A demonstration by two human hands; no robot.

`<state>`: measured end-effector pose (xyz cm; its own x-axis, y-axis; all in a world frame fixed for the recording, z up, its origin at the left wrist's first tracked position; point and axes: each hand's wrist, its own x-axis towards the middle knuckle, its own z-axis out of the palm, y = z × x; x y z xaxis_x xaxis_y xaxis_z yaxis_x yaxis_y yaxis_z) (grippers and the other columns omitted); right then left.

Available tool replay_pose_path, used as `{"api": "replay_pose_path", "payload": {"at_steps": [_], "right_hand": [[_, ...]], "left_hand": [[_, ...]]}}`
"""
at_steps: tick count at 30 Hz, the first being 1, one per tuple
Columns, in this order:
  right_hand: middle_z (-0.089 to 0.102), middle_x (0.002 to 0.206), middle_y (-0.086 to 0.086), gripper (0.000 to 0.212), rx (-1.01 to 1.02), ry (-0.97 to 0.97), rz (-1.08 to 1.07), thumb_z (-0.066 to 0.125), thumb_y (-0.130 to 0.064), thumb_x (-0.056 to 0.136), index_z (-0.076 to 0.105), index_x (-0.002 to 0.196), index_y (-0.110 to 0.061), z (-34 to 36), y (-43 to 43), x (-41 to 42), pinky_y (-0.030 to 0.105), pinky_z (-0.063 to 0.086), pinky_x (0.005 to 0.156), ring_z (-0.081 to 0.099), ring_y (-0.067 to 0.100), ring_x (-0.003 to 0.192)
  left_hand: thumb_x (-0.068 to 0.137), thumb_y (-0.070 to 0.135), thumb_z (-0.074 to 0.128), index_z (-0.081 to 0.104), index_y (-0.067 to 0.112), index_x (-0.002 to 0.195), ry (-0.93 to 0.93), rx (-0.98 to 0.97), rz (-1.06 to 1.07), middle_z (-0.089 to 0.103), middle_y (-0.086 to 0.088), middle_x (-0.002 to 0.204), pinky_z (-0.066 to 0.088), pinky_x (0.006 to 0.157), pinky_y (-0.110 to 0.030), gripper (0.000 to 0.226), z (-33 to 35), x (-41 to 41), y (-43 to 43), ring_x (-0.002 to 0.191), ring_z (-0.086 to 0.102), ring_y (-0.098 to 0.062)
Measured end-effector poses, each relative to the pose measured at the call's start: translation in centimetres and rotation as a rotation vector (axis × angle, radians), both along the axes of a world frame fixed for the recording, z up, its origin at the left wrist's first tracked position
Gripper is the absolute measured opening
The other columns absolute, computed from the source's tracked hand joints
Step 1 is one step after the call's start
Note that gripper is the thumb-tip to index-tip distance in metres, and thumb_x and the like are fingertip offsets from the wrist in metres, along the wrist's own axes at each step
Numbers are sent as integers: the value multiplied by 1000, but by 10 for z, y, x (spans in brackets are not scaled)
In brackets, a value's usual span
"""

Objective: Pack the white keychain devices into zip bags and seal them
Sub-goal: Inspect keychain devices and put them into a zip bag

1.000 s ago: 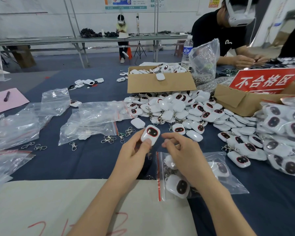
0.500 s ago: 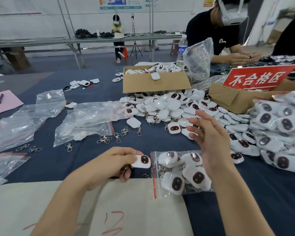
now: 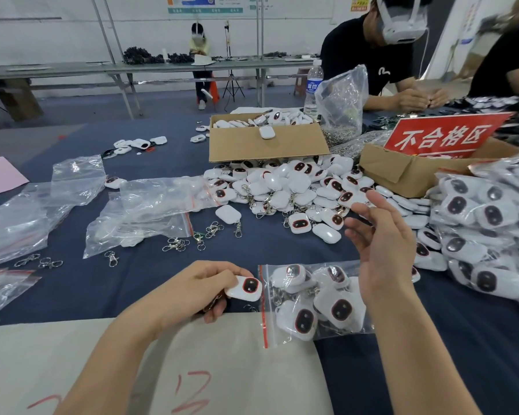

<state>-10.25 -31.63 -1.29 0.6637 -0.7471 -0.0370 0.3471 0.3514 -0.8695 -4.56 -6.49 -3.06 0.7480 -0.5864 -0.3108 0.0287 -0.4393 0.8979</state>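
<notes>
My left hand (image 3: pixel 201 287) pinches a white keychain device (image 3: pixel 244 288) with a dark red-rimmed face, just left of the red-striped mouth of a clear zip bag (image 3: pixel 312 304). That bag lies flat on the blue cloth and holds several devices. My right hand (image 3: pixel 381 244) hovers open above the bag's right side, fingers spread, holding nothing. A big pile of loose white devices (image 3: pixel 285 190) lies beyond it.
Empty zip bags (image 3: pixel 150 205) and loose metal clasps (image 3: pixel 192 238) lie to the left. Filled bags (image 3: pixel 486 223) are stacked at the right. Two cardboard boxes (image 3: pixel 267 145) and a red sign (image 3: pixel 444 136) stand behind. A person works across the table. A beige sheet (image 3: pixel 192 369) covers the near edge.
My left hand brought the device down from mid-air to the bag's mouth. My right hand let go of the bag and lifted off to the right, opening.
</notes>
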Motion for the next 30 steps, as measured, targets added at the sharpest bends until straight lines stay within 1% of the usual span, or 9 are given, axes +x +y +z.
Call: {"api": "replay_pose_path", "payload": {"at_steps": [2, 4, 7, 9, 11, 13, 23, 26, 30], "right_hand": [[75, 79, -3, 25, 28, -14, -28, 52, -9, 99, 72, 109, -20, 1, -3, -1, 20, 56, 60, 66, 9, 62], [75, 78, -3, 26, 44, -29, -48, 51, -8, 99, 72, 109, -19, 1, -6, -1, 20, 55, 58, 66, 10, 61], [74, 79, -2, 26, 57, -54, -67, 51, -9, 99, 72, 108, -20, 3, -9, -3, 20, 55, 59, 66, 10, 61], [74, 80, -2, 26, 58, -59, -77, 50, -10, 98, 72, 108, -21, 3, -12, -4, 21, 55, 60, 66, 10, 62], [75, 81, -3, 26, 58, -58, -80, 50, -11, 98, 72, 109, -22, 3, -13, -4, 21, 56, 61, 66, 10, 63], [75, 82, -3, 26, 60, -58, -78, 51, -12, 99, 72, 109, -22, 4, -14, -5, 22, 56, 61, 66, 11, 65], [72, 77, -5, 21, 93, -143, -81, 52, -14, 100, 70, 109, -20, 26, -21, -12, 23, 53, 60, 64, 11, 63], [74, 80, -3, 24, 17, -111, -40, 49, -14, 100, 71, 108, -22, 24, -22, -16, 22, 54, 60, 66, 11, 66], [76, 86, 0, 29, -222, 14, 96, 47, -12, 100, 73, 104, -25, 15, -19, -21, 22, 56, 62, 69, 11, 70]], "left_hand": [[100, 21, 49, 77, 28, 105, 2, -7, -21, 52, -3, 58, 41, 52, -19, 30, 0, 1, 1, 51, 45, -13], [92, 30, 53, 78, 30, 105, 17, -25, -34, 53, -3, 58, 41, 51, -18, 27, 1, 1, 2, 51, 45, -13], [82, 38, 55, 77, 32, 106, 25, -27, -47, 54, -3, 59, 40, 51, -17, 34, 2, 2, 3, 51, 46, -14], [86, 37, 56, 77, 32, 107, 26, -28, -58, 55, -2, 58, 41, 51, -17, 30, 1, 2, 3, 51, 46, -13], [98, 27, 56, 77, 32, 107, 25, -35, -51, 55, -1, 58, 41, 51, -17, 24, 0, 3, 4, 51, 47, -12], [103, 20, 51, 77, 34, 107, 17, -16, -45, 55, -3, 60, 41, 51, -16, 29, -1, 3, 4, 52, 47, -13], [104, 22, 53, 76, 36, 105, -21, 45, -60, 54, 1, 61, 38, 51, -17, 27, 8, -5, 0, 54, 46, -12], [104, 23, 53, 76, 37, 104, -29, 48, -61, 53, 2, 62, 37, 53, -19, 28, 8, -6, -1, 56, 44, -12], [105, 23, 53, 76, 37, 103, -37, 41, -46, 53, 3, 62, 36, 51, -17, 28, 6, -9, -1, 55, 42, -11]]}}
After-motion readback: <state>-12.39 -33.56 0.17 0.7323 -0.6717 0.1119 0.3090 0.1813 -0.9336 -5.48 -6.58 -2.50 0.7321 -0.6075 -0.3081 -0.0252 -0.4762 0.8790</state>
